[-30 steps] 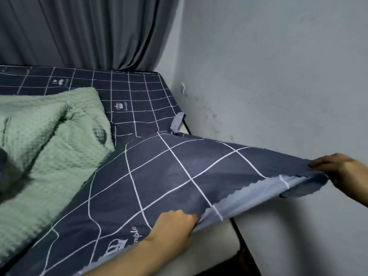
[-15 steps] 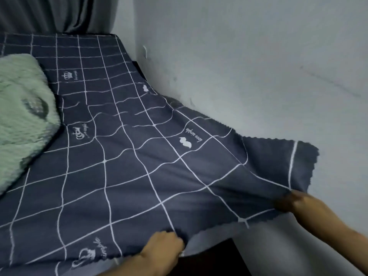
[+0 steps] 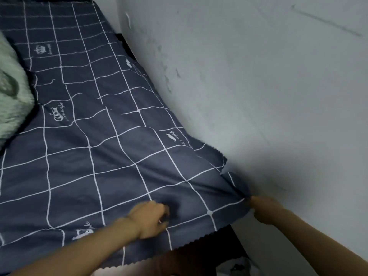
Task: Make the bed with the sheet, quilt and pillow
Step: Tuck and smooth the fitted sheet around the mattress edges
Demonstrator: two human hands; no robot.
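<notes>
I see one sheet (image 3: 111, 156) — long axis running along the wall (image 3: 258, 86) — one quilt (image 3: 12, 96) opposite. Left hand (image 3: 149, 220) curls into its hem; right hand (image 3: 262, 211) pinches the wall-side corner.

This was a bedroom in a home. A bed (image 3: 127, 42) stood pushed against a scuffed, pale painted wall (image 3: 258, 86), covered by a navy sheet (image 3: 95, 156) with a white grid, and a green quilt (image 3: 12, 92) lay bunched on it.
</notes>
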